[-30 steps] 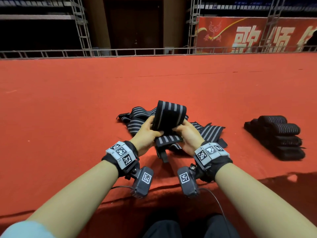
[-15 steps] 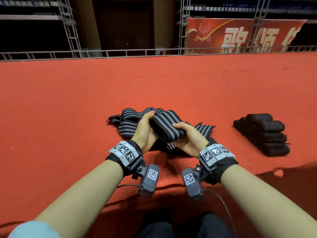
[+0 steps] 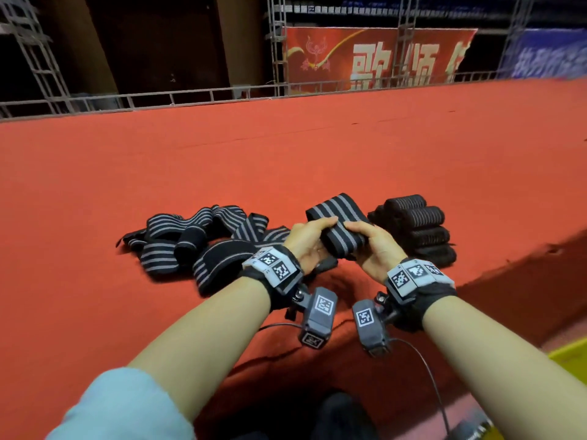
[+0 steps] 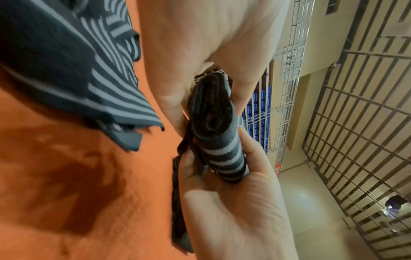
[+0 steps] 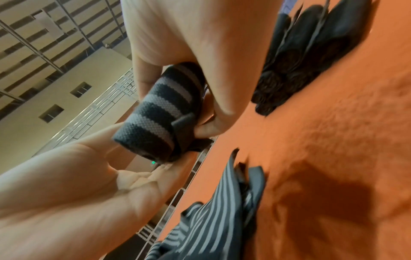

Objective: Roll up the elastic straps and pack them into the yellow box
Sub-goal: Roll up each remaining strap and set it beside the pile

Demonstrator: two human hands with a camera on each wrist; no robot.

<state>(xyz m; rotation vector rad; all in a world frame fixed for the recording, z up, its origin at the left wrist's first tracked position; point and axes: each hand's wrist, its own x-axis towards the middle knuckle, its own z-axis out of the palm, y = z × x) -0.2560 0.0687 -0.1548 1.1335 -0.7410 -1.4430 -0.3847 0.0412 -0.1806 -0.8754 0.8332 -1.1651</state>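
Observation:
A black strap with grey stripes, rolled tight, is held above the red carpet between both hands. My left hand grips its left end and my right hand grips its right end. The left wrist view shows the roll end-on, with a thin dark tail hanging from it. In the right wrist view fingers curl round the roll. A loose pile of unrolled straps lies to the left. Only a corner of the yellow box shows at the lower right.
A stack of several rolled straps sits on the carpet just right of my hands. The red carpet stretches far ahead to a metal railing. Camera cables trail below my wrists.
Both hands have carried the rolled strap off the loose pile and to the right, close to the stack of rolled straps. The view has swung right, bringing the yellow box corner in.

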